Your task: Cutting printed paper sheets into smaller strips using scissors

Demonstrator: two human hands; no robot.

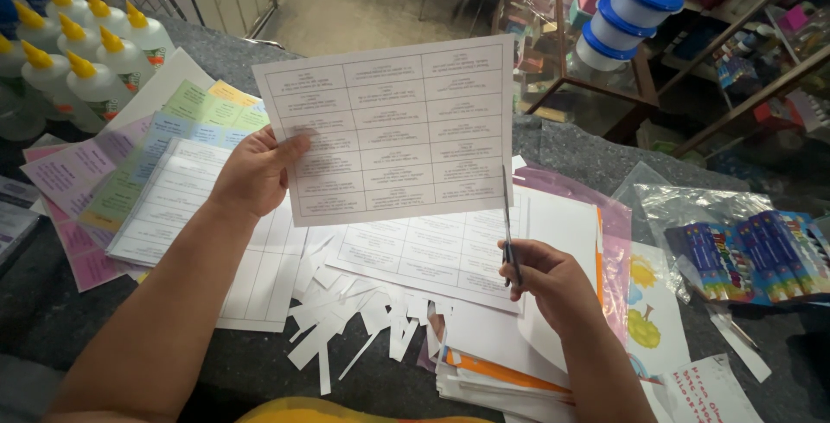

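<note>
Glue bottles (pixel 82 64), white with yellow tips, stand clustered at 10 o'clock on the grey table (pixel 52 302); coloured sheets (pixel 130 163) fan out beside them, lying flat under the left forearm.

Left hand (pixel 251 172) pinches the left edge of the gridded sheet (pixel 393 124), thumb on its face; sheet is held up off the table at 12 o'clock, tilted toward the camera, probably so its grid lines can be read.

Paper strips (pixel 346 323) lie scattered at 6 o'clock, directly under the sheet.

Right hand (pixel 549 280) is clenched round the scissors (pixel 507 215); blades point up, meeting the sheet's lower right edge, in line with a grid column.

Paper stack (pixel 501 362) crowds the right wrist; plastic bag (pixel 743 250) of coloured packs at 3 o'clock; blue-lidded tubs (pixel 627 16) at 1 o'clock, well apart.
</note>
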